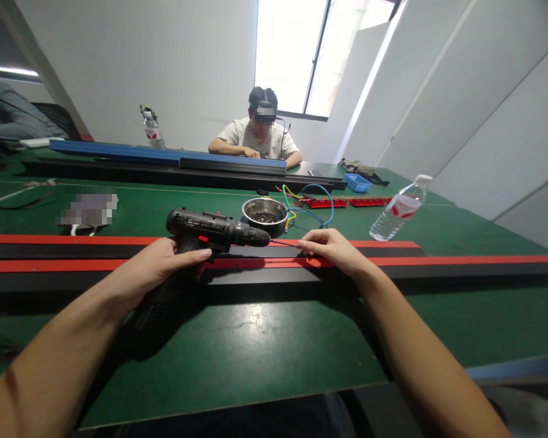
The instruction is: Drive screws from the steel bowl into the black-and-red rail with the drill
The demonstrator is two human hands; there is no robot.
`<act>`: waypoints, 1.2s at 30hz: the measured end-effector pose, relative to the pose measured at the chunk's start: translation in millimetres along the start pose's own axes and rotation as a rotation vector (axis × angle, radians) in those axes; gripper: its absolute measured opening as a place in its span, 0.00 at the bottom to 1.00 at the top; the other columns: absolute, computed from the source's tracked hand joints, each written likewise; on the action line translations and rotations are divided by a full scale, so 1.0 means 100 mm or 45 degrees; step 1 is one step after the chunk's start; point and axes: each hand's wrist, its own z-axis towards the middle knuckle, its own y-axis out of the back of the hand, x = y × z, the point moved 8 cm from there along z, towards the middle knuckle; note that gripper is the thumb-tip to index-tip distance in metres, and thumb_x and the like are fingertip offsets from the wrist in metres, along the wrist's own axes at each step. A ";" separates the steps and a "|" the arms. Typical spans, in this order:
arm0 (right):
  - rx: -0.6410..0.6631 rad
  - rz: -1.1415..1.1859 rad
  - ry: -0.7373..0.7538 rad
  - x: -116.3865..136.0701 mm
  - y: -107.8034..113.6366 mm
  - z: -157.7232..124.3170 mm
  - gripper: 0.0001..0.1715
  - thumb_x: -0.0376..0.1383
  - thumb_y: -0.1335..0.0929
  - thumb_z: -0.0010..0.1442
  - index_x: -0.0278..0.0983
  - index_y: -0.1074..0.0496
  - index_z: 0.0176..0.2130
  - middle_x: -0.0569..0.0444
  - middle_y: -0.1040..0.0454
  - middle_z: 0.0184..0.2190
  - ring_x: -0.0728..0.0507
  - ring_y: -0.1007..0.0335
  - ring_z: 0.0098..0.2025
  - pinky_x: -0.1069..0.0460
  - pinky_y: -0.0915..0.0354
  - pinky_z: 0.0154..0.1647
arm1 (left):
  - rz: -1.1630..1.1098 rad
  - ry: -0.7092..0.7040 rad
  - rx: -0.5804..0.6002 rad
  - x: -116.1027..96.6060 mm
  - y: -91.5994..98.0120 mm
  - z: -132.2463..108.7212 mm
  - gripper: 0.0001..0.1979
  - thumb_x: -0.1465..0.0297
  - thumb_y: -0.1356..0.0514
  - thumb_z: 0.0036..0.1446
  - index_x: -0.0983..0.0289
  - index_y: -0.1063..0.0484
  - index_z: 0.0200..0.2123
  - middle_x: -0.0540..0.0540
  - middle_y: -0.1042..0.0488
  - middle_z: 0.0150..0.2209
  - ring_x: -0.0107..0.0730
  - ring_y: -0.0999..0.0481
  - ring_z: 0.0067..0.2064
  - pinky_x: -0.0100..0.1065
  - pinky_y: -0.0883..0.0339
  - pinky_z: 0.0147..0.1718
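A black cordless drill [210, 229] lies level above the red-topped rails, its long bit pointing right. My left hand [168, 261] is wrapped round its grip, thumb along the side near the red switch. At the bit's tip, the fingers of my right hand [324, 246] are pinched together; whether a small part sits between them is too small to tell. Below the bit runs a long black rail with a red top [256, 263], and a second similar rail [374, 244] lies just behind it. A metal bowl [265, 210] of small dark screws stands behind the drill.
Coloured wires [332, 204] and red strips [329, 202] lie right of the bowl. A water bottle [398, 210] stands tilted in view at the right. Blue and black rails [164, 153] span the far side, where a person [265, 137] sits. A blue tray [357, 182] is at the back right.
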 end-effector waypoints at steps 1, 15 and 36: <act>0.005 0.014 -0.010 -0.01 0.00 0.00 0.28 0.58 0.23 0.57 0.35 0.18 0.36 0.51 0.23 0.29 0.46 0.31 0.29 0.51 0.36 0.30 | 0.000 -0.008 -0.002 -0.01 0.00 0.00 0.21 0.48 0.29 0.53 0.60 0.20 0.23 0.57 0.22 0.27 0.38 0.27 0.28 0.35 0.35 0.26; -0.024 0.076 -0.100 -0.02 0.00 -0.01 0.31 0.60 0.22 0.54 0.34 0.18 0.34 0.51 0.25 0.27 0.48 0.32 0.25 0.53 0.39 0.23 | -0.016 -0.020 -0.022 -0.02 -0.01 -0.01 0.21 0.48 0.29 0.53 0.60 0.21 0.23 0.56 0.23 0.27 0.37 0.27 0.28 0.35 0.35 0.28; 0.010 0.061 -0.050 -0.01 -0.03 -0.01 0.29 0.57 0.23 0.57 0.34 0.16 0.41 0.44 0.17 0.36 0.44 0.27 0.32 0.50 0.32 0.29 | 0.034 -0.047 -0.170 -0.11 0.22 -0.10 0.22 0.48 0.28 0.51 0.61 0.21 0.26 0.54 0.21 0.27 0.38 0.25 0.29 0.33 0.33 0.27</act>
